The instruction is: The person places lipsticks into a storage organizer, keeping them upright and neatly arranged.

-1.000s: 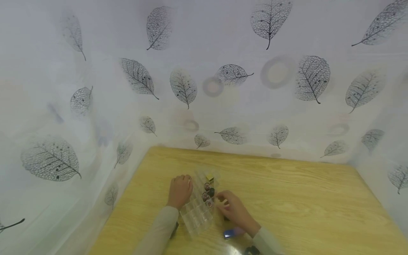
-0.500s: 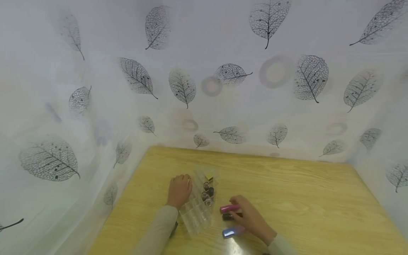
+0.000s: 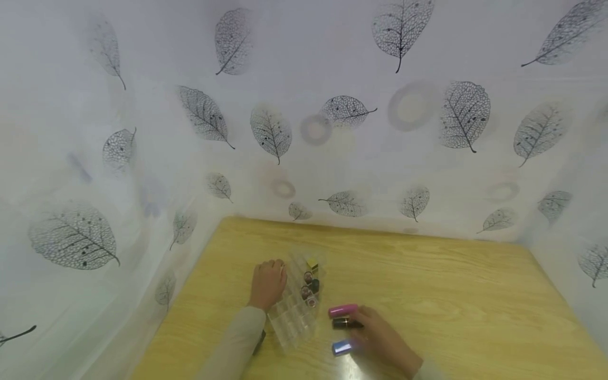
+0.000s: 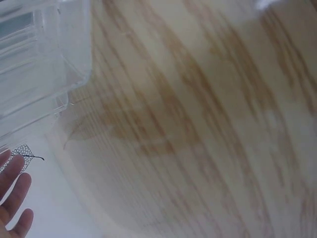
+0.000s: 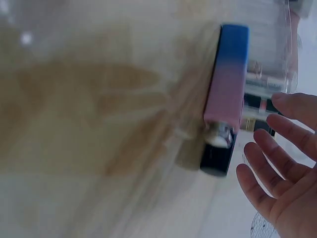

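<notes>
My left hand [image 3: 268, 285] rests at the left side of a clear plastic divided organizer [image 3: 291, 322]; in the left wrist view its fingers [image 4: 17, 183] are spread loosely beside the clear wall. Several lipsticks [image 3: 311, 287] stand in the organizer's right-hand compartments. To its right lie a pink tube [image 3: 342, 310], a black lipstick [image 3: 344, 323] and a blue-to-pink lipstick [image 3: 342, 347]. My right hand [image 3: 382, 338] is over the right ends of the tubes, its fingertips right by the black one. In the right wrist view its fingers [image 5: 270, 163] are loosely extended and hold nothing.
A yellow-topped item [image 3: 312, 263] sits in the far end of the organizer. A dark object [image 3: 259, 342] shows beside the left sleeve. The wood-grain table [image 3: 451, 301] meets a leaf-print curtain [image 3: 361, 169] at the back and sides.
My right hand has moved from beside the organizer rightward and toward me, along the tubes, uncovering the pink and black ones. The left hand has stayed in place.
</notes>
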`<state>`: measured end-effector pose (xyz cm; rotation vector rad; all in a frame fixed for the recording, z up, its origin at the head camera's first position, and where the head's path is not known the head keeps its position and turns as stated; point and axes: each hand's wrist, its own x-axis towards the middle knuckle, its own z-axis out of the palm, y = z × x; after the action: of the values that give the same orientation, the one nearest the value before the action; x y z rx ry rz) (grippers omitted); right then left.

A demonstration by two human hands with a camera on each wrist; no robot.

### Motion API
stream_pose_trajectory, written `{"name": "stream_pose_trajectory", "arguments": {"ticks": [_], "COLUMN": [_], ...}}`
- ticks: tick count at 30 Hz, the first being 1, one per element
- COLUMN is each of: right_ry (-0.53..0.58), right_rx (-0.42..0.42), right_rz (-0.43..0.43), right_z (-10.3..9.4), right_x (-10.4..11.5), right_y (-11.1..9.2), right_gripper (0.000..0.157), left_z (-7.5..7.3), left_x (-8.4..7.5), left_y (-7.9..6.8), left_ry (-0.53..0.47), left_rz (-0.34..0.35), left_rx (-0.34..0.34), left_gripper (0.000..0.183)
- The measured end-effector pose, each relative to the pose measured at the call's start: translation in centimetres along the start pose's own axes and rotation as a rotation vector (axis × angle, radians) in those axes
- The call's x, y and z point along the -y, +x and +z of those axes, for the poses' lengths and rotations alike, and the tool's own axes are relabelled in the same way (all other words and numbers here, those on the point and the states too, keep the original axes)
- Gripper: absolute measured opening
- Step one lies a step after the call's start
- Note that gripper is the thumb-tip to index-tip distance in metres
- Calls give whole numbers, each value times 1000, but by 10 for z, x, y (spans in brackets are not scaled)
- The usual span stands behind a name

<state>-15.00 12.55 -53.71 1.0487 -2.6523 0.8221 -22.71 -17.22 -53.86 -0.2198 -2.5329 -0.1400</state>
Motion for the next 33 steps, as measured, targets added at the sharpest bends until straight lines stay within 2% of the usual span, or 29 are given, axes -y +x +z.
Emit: {"name": "stream_pose_trajectory", "arguments": {"ticks": [4, 6, 12, 15, 18, 25, 33], "right_ry": [-21, -39, 14, 1, -20, 31, -5], "right_rx": [-68, -84, 7, 37, 41, 96, 85], "right_rz": [-163, -201, -167, -169, -181, -169, -181], "right_z": [4, 5, 8, 8, 8, 6, 6], "right_x": [4, 5, 9, 9, 8, 11, 13], "right_y": [-3, -3, -5, -6, -6, -7, -7], "right_gripper": [24, 22, 18, 18, 18, 22, 24], "left_z": [0, 2, 6, 4, 2, -2, -3], "left_x": [-1, -1, 0, -1, -2, -2, -1], "left_y": [-1, -1, -3, -3, -2, -1, -1], "left_ry": [-15, -23, -26, -30, -25, -3, 18], "left_rz": [-18, -26, -29, -29, -26, -14, -1], "left_rx": [16, 20, 19, 19, 25, 31, 27], "left_gripper": [12, 11, 12, 12, 12, 13, 14]}}
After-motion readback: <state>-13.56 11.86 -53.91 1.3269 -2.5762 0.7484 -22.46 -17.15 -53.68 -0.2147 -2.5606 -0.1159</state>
